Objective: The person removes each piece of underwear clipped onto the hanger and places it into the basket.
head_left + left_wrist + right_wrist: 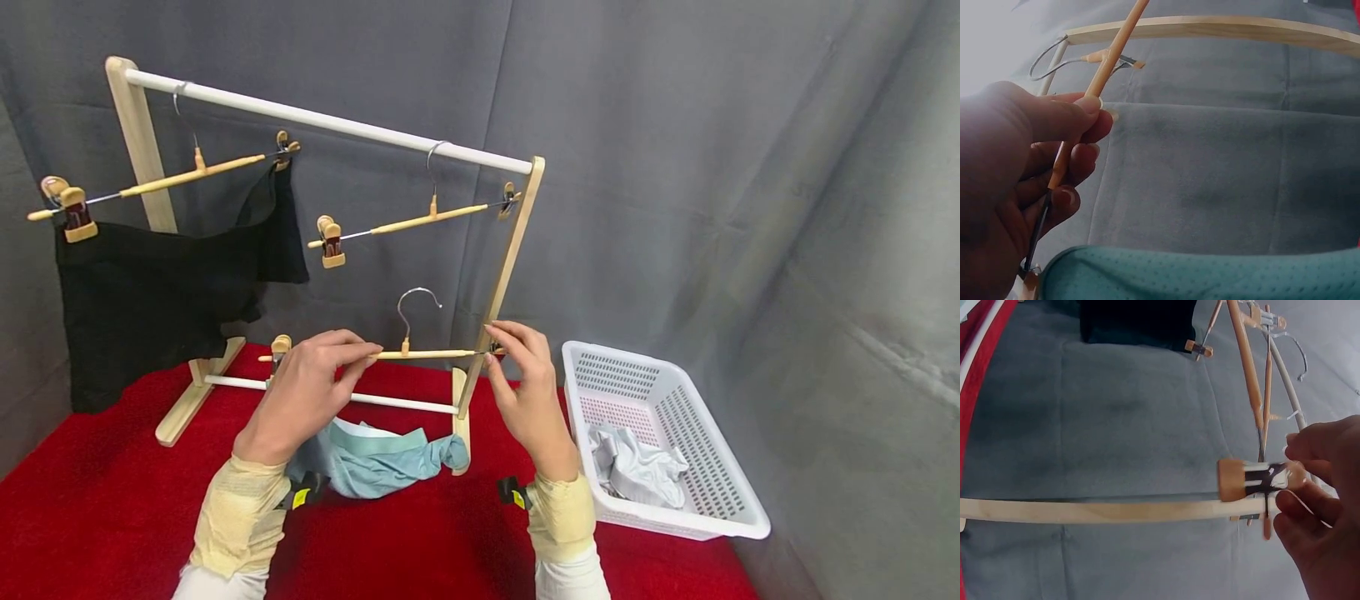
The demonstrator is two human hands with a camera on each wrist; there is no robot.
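Observation:
A clip hanger (438, 354) with a metal hook spans both hands. My left hand (315, 387) pinches its wooden bar (1107, 69) between thumb and fingers. At the right end my right hand (528, 387) holds the wooden hanger clip (1260, 478) by its upper end; the clip's lower end shows no cloth. Below the left hand are teal underpants (375, 467), whose waistband (1210, 272) lies beside the left clip (1030, 284) in the left wrist view. Whether that clip grips the cloth is partly hidden by the hand.
A wooden rack with a white rail (337, 125) stands behind. Black shorts (165, 283) hang from one hanger, beside a bare clip hanger (431, 218). A white basket (712, 525) at right holds light grey cloth (641, 471). Red cloth (420, 550) covers the table.

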